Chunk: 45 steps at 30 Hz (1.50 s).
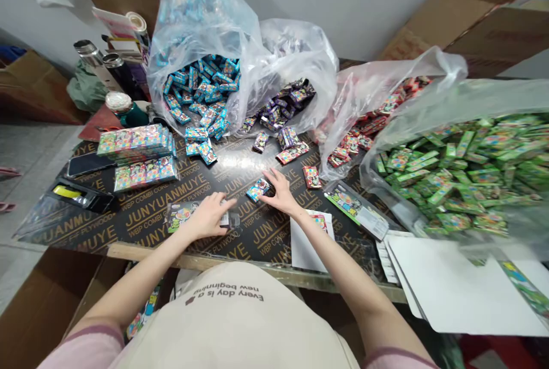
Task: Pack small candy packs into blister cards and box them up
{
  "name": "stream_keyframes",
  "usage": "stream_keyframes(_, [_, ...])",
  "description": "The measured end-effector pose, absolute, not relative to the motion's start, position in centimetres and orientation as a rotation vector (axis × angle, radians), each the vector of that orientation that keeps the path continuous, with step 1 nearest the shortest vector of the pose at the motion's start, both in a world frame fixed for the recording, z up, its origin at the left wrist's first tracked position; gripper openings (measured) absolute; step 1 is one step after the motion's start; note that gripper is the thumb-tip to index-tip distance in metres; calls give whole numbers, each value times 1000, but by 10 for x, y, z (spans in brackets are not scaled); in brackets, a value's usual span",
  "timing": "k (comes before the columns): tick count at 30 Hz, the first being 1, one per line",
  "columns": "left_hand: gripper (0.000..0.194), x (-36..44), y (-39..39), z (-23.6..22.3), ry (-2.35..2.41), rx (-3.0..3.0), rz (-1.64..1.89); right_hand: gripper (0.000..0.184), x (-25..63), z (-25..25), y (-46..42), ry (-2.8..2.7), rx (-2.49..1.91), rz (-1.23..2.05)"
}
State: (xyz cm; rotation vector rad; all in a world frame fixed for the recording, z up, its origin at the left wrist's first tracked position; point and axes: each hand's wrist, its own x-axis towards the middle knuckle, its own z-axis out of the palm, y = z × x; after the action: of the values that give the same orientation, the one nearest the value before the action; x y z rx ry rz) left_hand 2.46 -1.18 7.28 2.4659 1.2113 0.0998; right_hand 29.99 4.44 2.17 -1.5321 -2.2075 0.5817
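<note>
My left hand [209, 215] lies over a clear plastic packet [182, 213] with a green printed face, fingers curled across it. The packet's clear end sticks out past my fingertips, and my palm hides its middle. To the right, my right hand [279, 193] has its thumb and fingers around small blue candy boxes [258, 190] on the table. Just beyond lie a red candy box [311, 177], a longer red row [292, 153] and purple boxes [288, 138]. Several blue boxes [201, 143] lie in front of the blue bag.
Plastic bags of blue [201, 26], purple [300, 43], red [369, 86] and green boxes [467, 169] line the back and right. Stacked filled packs [135, 143], a phone [91, 164] and a tape cutter [81, 194] sit left. Another clear packet [357, 209] and white sheets [467, 283] lie right.
</note>
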Motion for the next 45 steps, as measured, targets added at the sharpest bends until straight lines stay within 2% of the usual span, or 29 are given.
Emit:
stream_keyframes(2, [77,25,-7,76,1294,2432,156,86,293,21,34,-2114,-1634,500])
stream_keyframes(3, [77,25,-5,76,1322,2415,189,88,288,20,30,-2090,-1664,478])
stream_keyframes(7, [81,25,-3,72,1395,2359,282,79,270,22,16,-1968,-1597,508])
stream_keyframes(10, [86,25,-4,68,1424,2328,278,81,264,39,6,-1916,-1440,520])
stream_keyframes(12, [92,26,-6,67,1396,2310,283,81,260,53,-1,-2023,-1345,529])
stream_keyframes(16, [113,32,-8,66,1314,2278,368,70,253,70,-12,-2372,-1208,536])
stream_keyframes(20, [121,33,-7,65,1272,2251,464,68,252,73,-15,-2454,-1115,632])
stream_keyframes(27, [122,34,-10,68,1155,2270,473,71,259,75,-5,-2452,-885,852])
stream_keyframes(34, [125,33,-10,68,1163,2230,425,70,258,80,-8,-2542,-983,777])
stream_keyframes(38, [123,24,-2,69,1185,2213,426,75,260,83,-11,-2545,-920,880])
stream_keyframes(45, [119,24,0,73,943,2319,400,78,266,93,-1,-2598,-921,778])
